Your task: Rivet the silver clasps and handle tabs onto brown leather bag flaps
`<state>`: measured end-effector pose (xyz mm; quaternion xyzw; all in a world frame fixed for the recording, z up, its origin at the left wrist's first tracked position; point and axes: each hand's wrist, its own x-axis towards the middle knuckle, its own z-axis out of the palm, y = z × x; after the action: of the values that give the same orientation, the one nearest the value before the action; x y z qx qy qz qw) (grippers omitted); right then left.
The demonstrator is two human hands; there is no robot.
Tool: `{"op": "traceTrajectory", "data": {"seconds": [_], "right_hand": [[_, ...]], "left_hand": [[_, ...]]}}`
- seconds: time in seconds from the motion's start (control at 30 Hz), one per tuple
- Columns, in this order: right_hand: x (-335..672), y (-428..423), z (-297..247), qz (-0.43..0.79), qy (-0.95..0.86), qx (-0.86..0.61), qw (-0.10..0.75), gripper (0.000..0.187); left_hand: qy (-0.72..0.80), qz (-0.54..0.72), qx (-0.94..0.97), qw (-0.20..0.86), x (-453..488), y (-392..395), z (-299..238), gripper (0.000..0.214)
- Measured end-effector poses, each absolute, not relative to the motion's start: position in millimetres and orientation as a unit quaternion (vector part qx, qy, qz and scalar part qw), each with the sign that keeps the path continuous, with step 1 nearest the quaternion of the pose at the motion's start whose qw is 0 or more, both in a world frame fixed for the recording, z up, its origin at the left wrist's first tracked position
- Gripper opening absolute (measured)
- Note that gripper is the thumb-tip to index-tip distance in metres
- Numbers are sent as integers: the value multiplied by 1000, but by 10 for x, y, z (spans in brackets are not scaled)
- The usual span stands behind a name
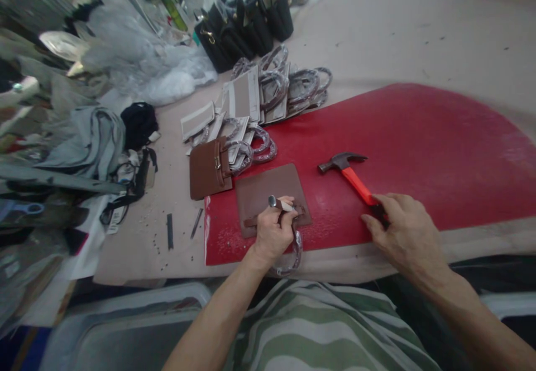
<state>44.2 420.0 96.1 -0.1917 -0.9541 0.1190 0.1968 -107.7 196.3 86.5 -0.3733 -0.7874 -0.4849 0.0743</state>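
My left hand [275, 227] is closed round a short punch-like tool [280, 203] with a round metal top and a pale wrapped middle. It presses over a flat brown leather bag panel [268, 184]; the tool's lower tip is hidden by my fingers. A plastic-wrapped handle [297, 251] hangs from the panel's near edge. To the right, my right hand [404, 229] has its fingers and thumb round the dark grip end of a claw hammer [355, 180] with an orange handle. The hammer's head lies low over the red mat [410, 136], pointing away from me.
A brown bag piece with a buckle [209, 169] lies left of the panel. Behind it are several pale panels with wrapped handles [251, 97] and black handbags [247, 25]. A dark metal strip [170, 231] and a thin rod [196, 223] lie at left, near plastic wrapping [167, 70].
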Motion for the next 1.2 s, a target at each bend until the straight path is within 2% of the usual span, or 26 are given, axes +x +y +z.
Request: {"op": "traceTrajectory", "data": {"seconds": [0.1,0.23,0.33,0.47,0.57,0.67,0.8,0.9,1.03,1.2], "right_hand": [[436,4241,979,125,-956,-242,107,30],[326,4207,1105,206,-933,-294,6,20],[249,4174,1230,393,-859,-326,-34,14],[161,4146,1332,708,-585,-388,-70,26],[84,4117,1337,775,-487,-394,-79,22],[35,4051,1335,760,-513,-394,-65,14],[85,3953,1534,713,-593,-375,-7,29],[173,3934,1862,569,-773,-269,76,38],[235,3941,2216,334,-921,-117,163,37],[191,3922,2281,265,-948,-78,158,36]], "left_hand": [[-791,-484,-366,77,-1068,1985,857,8],[-791,-490,-357,81,-1054,2033,852,9],[-792,-489,-357,80,-1039,2057,842,11],[-804,-483,-341,67,-1015,2075,822,14],[-808,-487,-326,67,-998,2086,822,14],[-808,-490,-320,67,-990,2094,829,13],[-808,-491,-321,57,-990,2107,819,14],[-811,-495,-307,52,-985,2122,811,13],[-817,-488,-304,47,-986,2126,830,13],[-806,-510,-301,10,-1051,2084,872,17]]}}
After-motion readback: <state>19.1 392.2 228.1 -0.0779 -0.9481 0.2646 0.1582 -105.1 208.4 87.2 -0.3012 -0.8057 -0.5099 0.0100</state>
